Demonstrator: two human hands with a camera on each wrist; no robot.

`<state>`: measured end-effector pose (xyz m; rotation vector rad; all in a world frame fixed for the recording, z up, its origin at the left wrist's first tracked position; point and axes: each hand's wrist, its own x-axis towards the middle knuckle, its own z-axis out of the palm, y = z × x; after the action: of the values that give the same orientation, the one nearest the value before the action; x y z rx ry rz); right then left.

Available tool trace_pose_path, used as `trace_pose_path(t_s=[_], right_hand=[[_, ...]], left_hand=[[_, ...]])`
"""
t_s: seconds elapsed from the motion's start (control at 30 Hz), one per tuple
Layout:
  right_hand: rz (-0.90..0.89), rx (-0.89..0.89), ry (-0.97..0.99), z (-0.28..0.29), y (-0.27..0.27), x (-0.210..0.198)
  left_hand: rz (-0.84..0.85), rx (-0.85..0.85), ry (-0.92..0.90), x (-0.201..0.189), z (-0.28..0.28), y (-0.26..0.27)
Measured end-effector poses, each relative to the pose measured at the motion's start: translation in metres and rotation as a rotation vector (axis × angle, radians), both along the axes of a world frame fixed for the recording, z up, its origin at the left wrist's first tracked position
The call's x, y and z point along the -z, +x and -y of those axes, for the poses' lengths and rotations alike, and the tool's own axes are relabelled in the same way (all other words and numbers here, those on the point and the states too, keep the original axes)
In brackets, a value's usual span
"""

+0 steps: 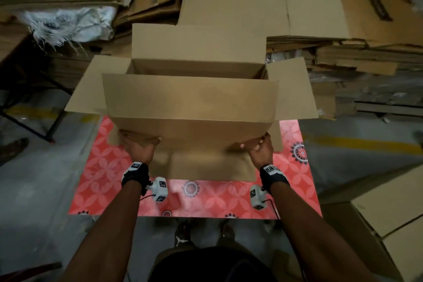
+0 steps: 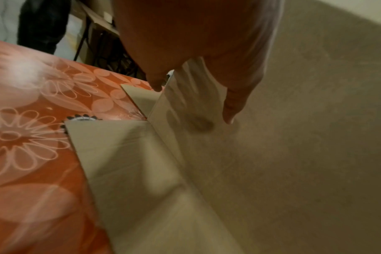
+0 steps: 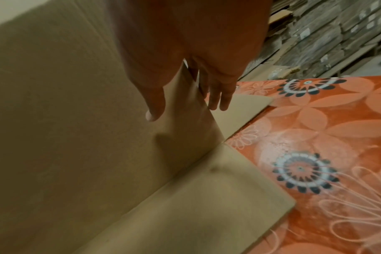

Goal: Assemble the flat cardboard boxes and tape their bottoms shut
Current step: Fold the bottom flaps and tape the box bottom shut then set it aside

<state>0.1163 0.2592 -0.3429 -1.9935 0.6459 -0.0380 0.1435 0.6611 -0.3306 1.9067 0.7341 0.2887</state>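
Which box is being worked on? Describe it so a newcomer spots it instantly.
Find the red floral table in the middle of the head view. The box stands on it, opened up, flaps splayed, with the left hand and right hand gripping its near corners. All the other cardboard behind lies flat in stacks.

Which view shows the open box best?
The head view: the whole box shows, top flaps spread, standing on the table. Each wrist view shows only a lower corner with splayed bottom flaps.
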Motion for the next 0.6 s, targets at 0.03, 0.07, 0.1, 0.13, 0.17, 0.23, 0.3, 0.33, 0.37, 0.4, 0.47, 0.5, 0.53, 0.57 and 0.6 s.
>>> trace_pose_path(t_s=[0.03, 0.07, 0.1, 0.13, 0.17, 0.23, 0.3, 0.33, 0.37, 0.4, 0.47, 0.5, 0.53, 0.57, 0.6], right_hand=[[0.017, -0.003, 0.004, -0.003, 0.004, 0.005], [0.030, 0.013, 0.001, -0.008, 0.005, 0.001], [0.044, 0.042, 0.000, -0.017, 0.005, -0.010], [0.070, 0.072, -0.007, -0.025, 0.004, -0.020], [0.080, 0.093, -0.029, -0.033, 0.002, -0.034], [0.075, 0.102, -0.137, -0.046, -0.003, -0.059], [0.145, 0.094, -0.201, -0.049, -0.003, -0.078], [0.179, 0.079, -0.230, -0.049, -0.003, -0.084], [0.205, 0.061, -0.260, -0.049, -0.002, -0.091], [0.234, 0.036, -0.287, -0.049, 0.000, -0.100], [0.278, 0.001, -0.331, -0.049, 0.001, -0.115], [0.281, -0.010, -0.349, -0.049, 0.002, -0.124], [0.281, -0.021, -0.369, -0.050, 0.003, -0.131], [0.275, -0.028, -0.393, -0.050, 0.004, -0.138], [0.267, -0.027, -0.425, -0.048, 0.006, -0.146]], left_hand=[[-0.014, 0.004, 0.011, -0.008, -0.003, 0.001], [-0.024, 0.012, 0.029, -0.012, -0.009, 0.002], [-0.019, 0.023, 0.042, -0.021, -0.011, 0.001], [0.008, 0.018, 0.055, -0.023, -0.015, 0.002], [0.039, 0.015, 0.032, -0.027, -0.016, 0.003], [0.101, 0.057, -0.010, -0.045, -0.013, 0.003], [0.167, 0.112, 0.038, -0.066, -0.008, 0.005], [0.211, 0.131, 0.074, -0.074, -0.008, 0.007], [0.245, 0.152, 0.110, -0.081, -0.010, 0.010], [0.273, 0.172, 0.146, -0.084, -0.014, 0.013], [0.228, 0.242, 0.230, -0.099, -0.018, 0.015], [0.182, 0.278, 0.269, -0.106, -0.018, 0.016], [0.147, 0.304, 0.290, -0.114, -0.018, 0.016], [0.120, 0.317, 0.308, -0.118, -0.018, 0.017], [0.104, 0.325, 0.327, -0.120, -0.017, 0.018]])
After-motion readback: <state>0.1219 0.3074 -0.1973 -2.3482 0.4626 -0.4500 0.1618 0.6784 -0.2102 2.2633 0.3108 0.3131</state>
